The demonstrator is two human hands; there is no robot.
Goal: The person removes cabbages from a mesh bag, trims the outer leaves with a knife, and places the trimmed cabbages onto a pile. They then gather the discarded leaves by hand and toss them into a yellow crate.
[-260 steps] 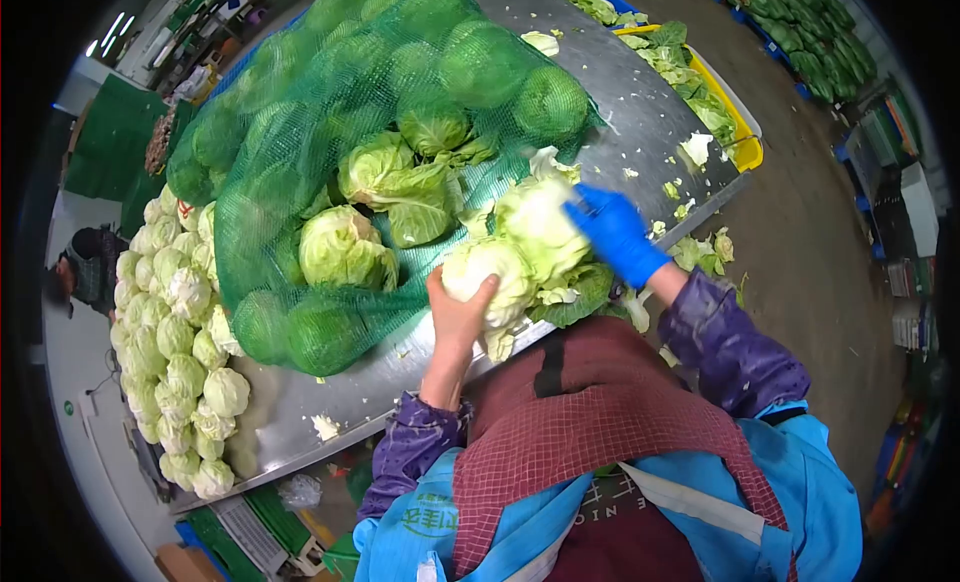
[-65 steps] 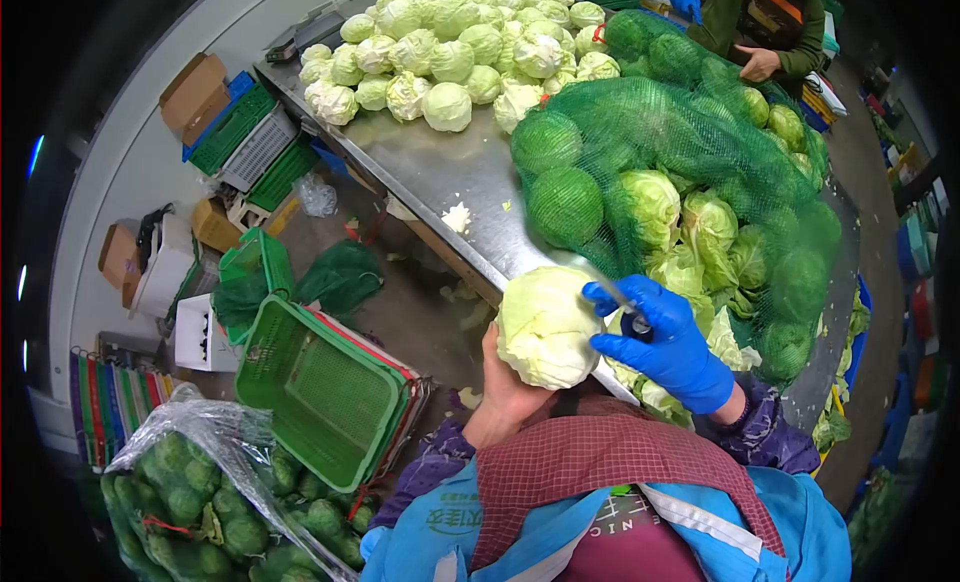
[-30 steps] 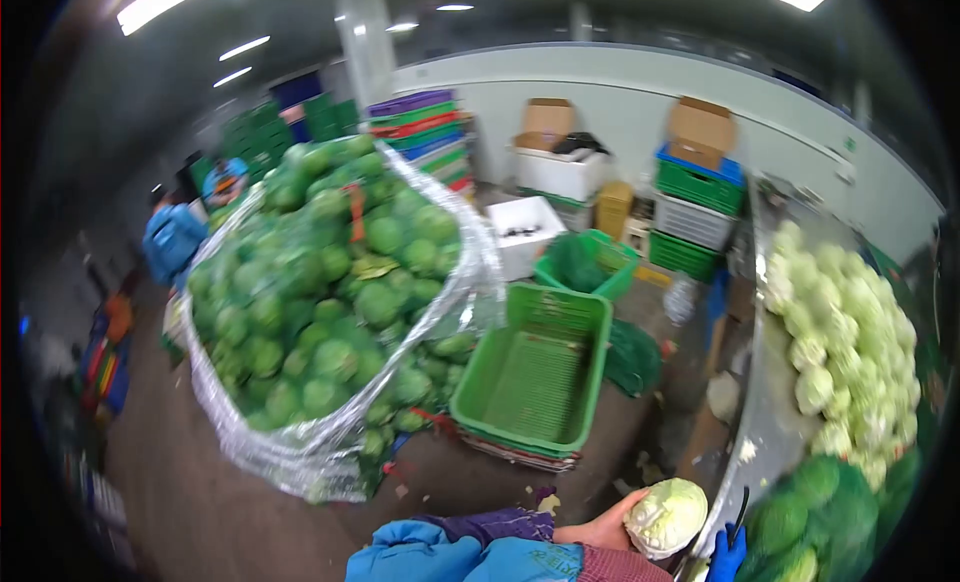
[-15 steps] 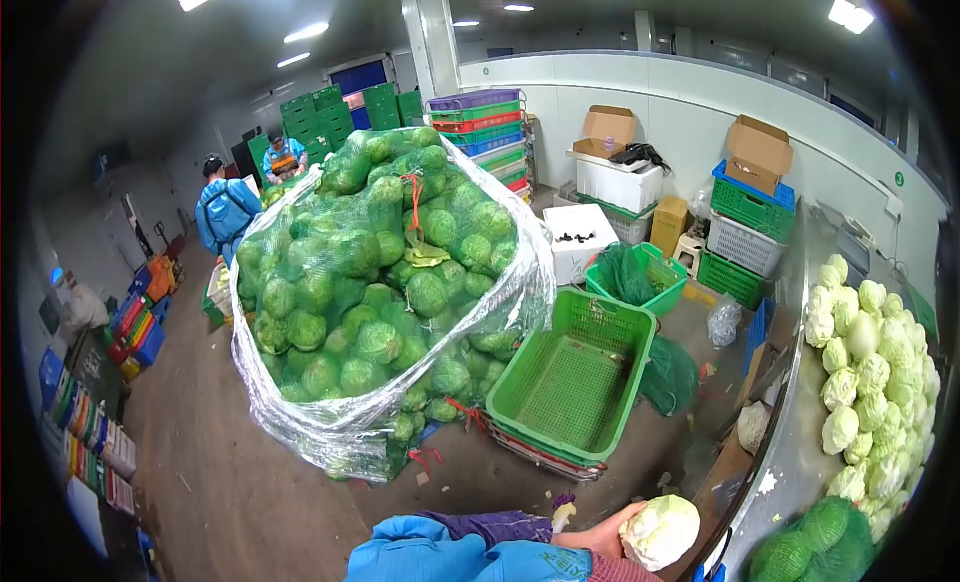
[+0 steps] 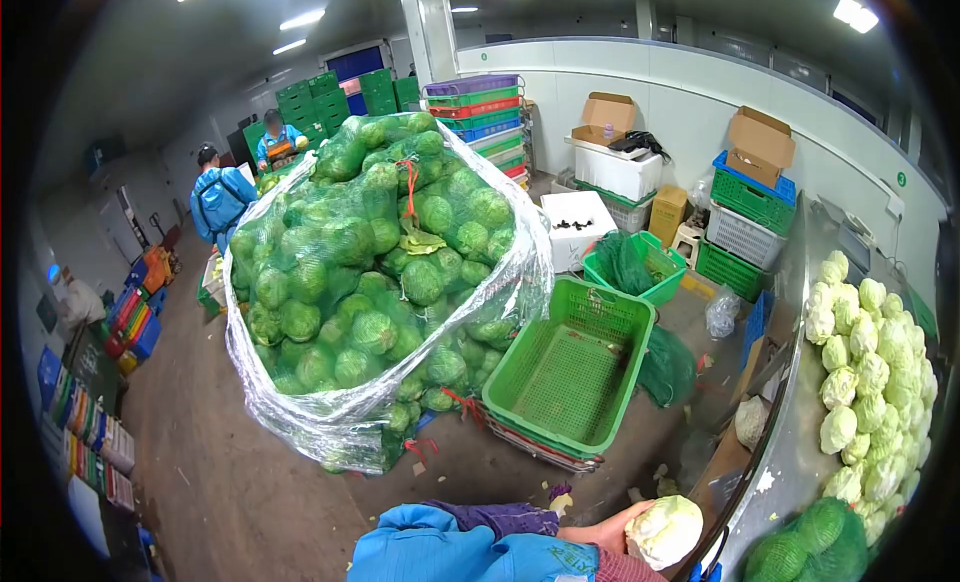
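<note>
A pale, trimmed cabbage [image 5: 664, 533] is gripped in my left hand [image 5: 604, 528], its fingers closed round the side nearest the sleeve. This hand comes out of a purple sleeve [image 5: 508, 519] at the bottom of the view. A blue garment [image 5: 460, 550] and a reddish patterned cuff [image 5: 625, 566] lie just below; the fingers of my right hand are out of sight. Right of the cabbage, a metal bench [image 5: 785, 469] bears a heap of pale trimmed cabbages [image 5: 872, 382] and a green net bag of cabbages [image 5: 812, 544].
A large plastic-wrapped bin [image 5: 330, 422] holds netted green cabbages [image 5: 375, 332]. Beside it stands a green crate [image 5: 590, 437] stacked on others. Behind are a smaller green basket [image 5: 668, 290], a white foam box [image 5: 575, 244] and stacked crates [image 5: 742, 240]. Two people in blue work at the back left.
The view has shifted slightly. My left hand still grips the cabbage, which sits a little farther right. One person at the back now holds a round pale item up.
</note>
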